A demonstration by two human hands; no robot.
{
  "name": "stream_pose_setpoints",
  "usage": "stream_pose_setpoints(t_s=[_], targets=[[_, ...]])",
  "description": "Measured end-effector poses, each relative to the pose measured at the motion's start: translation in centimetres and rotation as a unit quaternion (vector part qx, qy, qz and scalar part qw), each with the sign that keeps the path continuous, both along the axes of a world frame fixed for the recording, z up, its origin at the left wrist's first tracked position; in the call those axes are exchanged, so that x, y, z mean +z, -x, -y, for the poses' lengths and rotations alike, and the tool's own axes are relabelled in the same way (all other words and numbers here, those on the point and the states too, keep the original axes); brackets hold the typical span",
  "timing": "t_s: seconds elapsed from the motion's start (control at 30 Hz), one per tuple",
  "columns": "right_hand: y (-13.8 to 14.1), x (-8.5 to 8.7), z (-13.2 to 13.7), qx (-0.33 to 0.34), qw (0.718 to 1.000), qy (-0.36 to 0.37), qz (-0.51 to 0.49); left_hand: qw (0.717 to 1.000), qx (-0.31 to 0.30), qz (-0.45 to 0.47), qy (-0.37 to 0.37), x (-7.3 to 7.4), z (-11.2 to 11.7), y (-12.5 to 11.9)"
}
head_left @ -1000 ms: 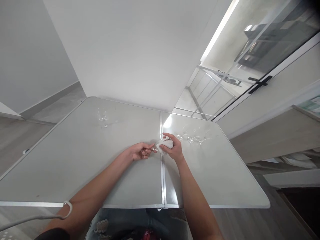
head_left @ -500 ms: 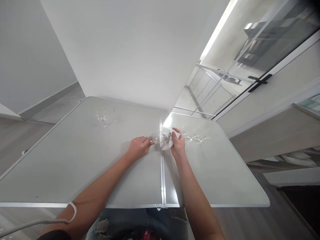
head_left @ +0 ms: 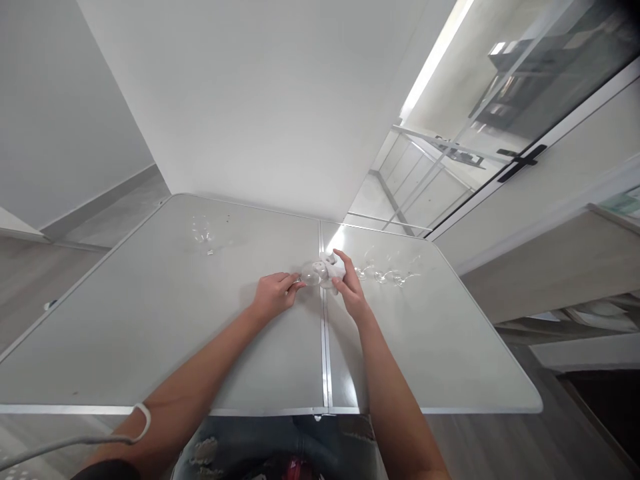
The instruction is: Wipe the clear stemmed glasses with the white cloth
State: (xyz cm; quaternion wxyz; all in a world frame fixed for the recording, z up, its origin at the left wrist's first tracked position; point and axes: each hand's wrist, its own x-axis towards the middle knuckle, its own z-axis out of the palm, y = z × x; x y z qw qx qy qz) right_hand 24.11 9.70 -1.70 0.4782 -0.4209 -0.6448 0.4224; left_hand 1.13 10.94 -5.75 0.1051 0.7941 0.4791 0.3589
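Observation:
A clear stemmed glass [head_left: 310, 273] lies sideways above the seam of the table. My left hand [head_left: 277, 293] pinches its stem end, the fingers closed. At the bowl end, my right hand [head_left: 350, 283] is closed round a white cloth [head_left: 334, 270], which covers the rim and seems to reach partly into the bowl. Just right of my right hand stand several clear glasses [head_left: 383, 275] in a row, faint against the pale tabletop. Another clear glass [head_left: 202, 232] is apart from them toward the far left.
The pale folding table [head_left: 165, 320] has a metal seam [head_left: 325, 360] down its middle and a metal edge. A white wall [head_left: 250, 107] rises behind it. To the right is a glazed door with a black handle [head_left: 523, 163]. A white cable [head_left: 75, 441] crosses by my left forearm.
My right hand has moved slightly left with the cloth, further over the bowl. My left hand has shifted a little left with the glass.

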Motion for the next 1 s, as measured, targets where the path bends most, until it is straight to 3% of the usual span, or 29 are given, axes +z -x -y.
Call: stream_pose_setpoints(t_s=[0.2, 0.37, 0.47, 0.57, 0.77, 0.83, 0.87, 0.9, 1.0], targets=[[-1.4, 0.5, 0.3, 0.121, 0.992, 0.024, 0.02, 0.995, -0.099, 0.0, 0.02, -0.1, -0.2, 0.9], [-1.1, 0.6, 0.3, 0.13, 0.99, 0.004, 0.051, 0.987, -0.112, 0.077, 0.087, 0.1, 0.1, 0.4], [-0.9, 0.5, 0.3, 0.104, 0.993, -0.007, 0.056, 0.965, -0.12, 0.149, 0.181, 0.9, 0.1, -0.1], [-0.9, 0.3, 0.2, 0.073, 0.995, -0.015, 0.06, 0.895, -0.185, 0.214, 0.345, 1.6, -0.2, -0.2], [-1.2, -0.3, 0.2, 0.045, 0.996, -0.049, 0.062, 0.686, -0.215, 0.341, 0.606, 1.2, -1.2, 0.8], [-1.2, -0.4, 0.2, 0.031, 0.996, -0.066, 0.058, 0.653, -0.217, 0.338, 0.642, 1.0, -1.4, 1.0], [-1.2, -0.5, 0.1, 0.022, 0.996, -0.071, 0.057, 0.662, -0.214, 0.336, 0.635, 1.0, -1.4, 1.0], [-1.1, -0.5, 0.0, 0.012, 0.996, -0.073, 0.056, 0.69, -0.206, 0.331, 0.609, 1.0, -1.3, 0.9], [-0.9, -0.8, -0.4, -0.014, 0.997, -0.055, 0.056, 0.851, -0.161, 0.26, 0.428, 1.1, -0.9, 0.4]])
